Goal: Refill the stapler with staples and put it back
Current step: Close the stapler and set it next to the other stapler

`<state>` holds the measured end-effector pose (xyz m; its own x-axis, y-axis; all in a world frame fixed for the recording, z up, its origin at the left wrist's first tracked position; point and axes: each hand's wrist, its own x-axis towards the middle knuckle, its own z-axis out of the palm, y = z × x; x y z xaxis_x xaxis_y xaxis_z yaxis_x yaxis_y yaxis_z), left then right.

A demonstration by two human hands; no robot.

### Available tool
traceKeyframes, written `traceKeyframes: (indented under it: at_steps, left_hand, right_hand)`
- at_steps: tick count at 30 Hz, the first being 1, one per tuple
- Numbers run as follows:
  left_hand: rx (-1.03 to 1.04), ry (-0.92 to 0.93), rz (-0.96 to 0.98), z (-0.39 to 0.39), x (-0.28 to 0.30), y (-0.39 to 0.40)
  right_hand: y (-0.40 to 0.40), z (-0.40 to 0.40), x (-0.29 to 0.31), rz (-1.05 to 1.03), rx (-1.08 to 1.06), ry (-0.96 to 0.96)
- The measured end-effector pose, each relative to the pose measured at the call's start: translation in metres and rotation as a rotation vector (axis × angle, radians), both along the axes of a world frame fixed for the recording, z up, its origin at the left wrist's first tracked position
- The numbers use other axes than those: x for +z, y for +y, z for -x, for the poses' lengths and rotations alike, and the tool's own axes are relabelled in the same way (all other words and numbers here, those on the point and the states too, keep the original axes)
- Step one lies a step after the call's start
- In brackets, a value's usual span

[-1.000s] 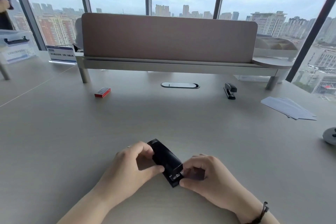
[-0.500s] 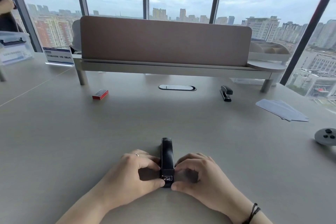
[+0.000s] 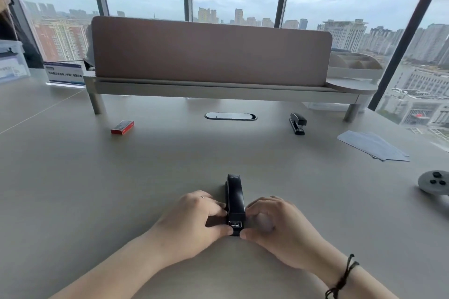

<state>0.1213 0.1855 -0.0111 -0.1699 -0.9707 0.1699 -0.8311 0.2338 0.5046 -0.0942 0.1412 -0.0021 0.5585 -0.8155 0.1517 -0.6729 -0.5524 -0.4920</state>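
Note:
A black stapler [image 3: 234,198] lies on the grey table [image 3: 145,177] near me, its length pointing straight away and its near end towards me. My left hand [image 3: 194,221] grips its near end from the left, thumb and fingers pinching the side. From the right, my right hand [image 3: 279,228] holds the same end. A red box of staples [image 3: 122,127] rests far off at the left. A second black stapler [image 3: 297,123] sits at the back right.
A raised shelf with a brown divider panel [image 3: 211,53] spans the back of the table. White papers [image 3: 373,145] lie at the right, a grey controller [image 3: 436,181] at the right edge. An oval cable port [image 3: 230,116] sits mid-table.
The stapler has turned from a diagonal to pointing straight away from me. Both hands have stayed on its near end.

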Motion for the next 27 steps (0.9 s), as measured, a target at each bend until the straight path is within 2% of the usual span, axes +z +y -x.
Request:
traceKeyframes:
  at_steps: [11, 18, 21, 27]
  left_hand:
    - [0.100, 0.156, -0.060, 0.055, 0.003, -0.111]
    - [0.158, 0.030, 0.033, 0.093, 0.002, -0.186]
    - [0.175, 0.008, 0.021, 0.106, -0.001, -0.213]
    - [0.224, -0.018, -0.015, 0.125, -0.002, -0.271]
  right_hand:
    - [-0.093, 0.037, -0.001, 0.019, -0.192, 0.003]
    - [-0.165, 0.065, -0.008, 0.025, -0.343, -0.100]
    - [-0.193, 0.071, -0.012, 0.036, -0.372, -0.163]
    - [-0.249, 0.080, -0.014, 0.052, -0.459, -0.154]
